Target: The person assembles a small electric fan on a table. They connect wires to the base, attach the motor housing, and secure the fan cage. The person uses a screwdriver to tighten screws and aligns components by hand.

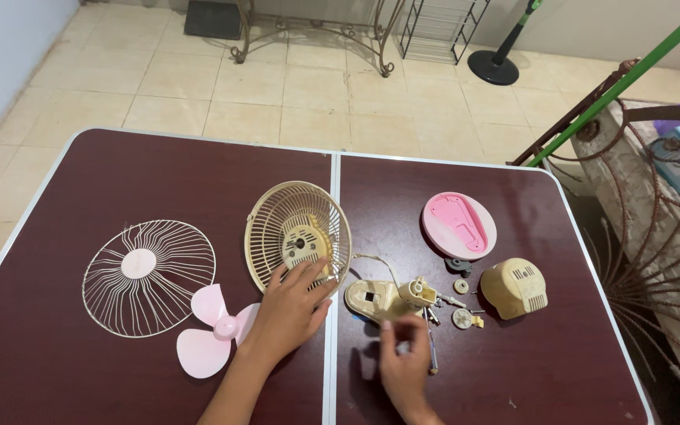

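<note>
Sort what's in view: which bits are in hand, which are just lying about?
In hand:
- left hand on cream rear fan guard with motor
- right hand at cream fan base piece, blurred

Lying about:
- white wire front grille
- pink fan blade
- pink oval plate
- cream motor cover
- small loose parts

- I have one view only, from the camera worn on the head, so no second view shares the scene.
- It looks steeply down and forward over the dark red bench (pixel 159 173), whose far edge and the tiled floor (pixel 316 86) beyond fill the top.
- It sits close: both forearms enter from the bottom edge, and the bench spans nearly the whole width.
</note>
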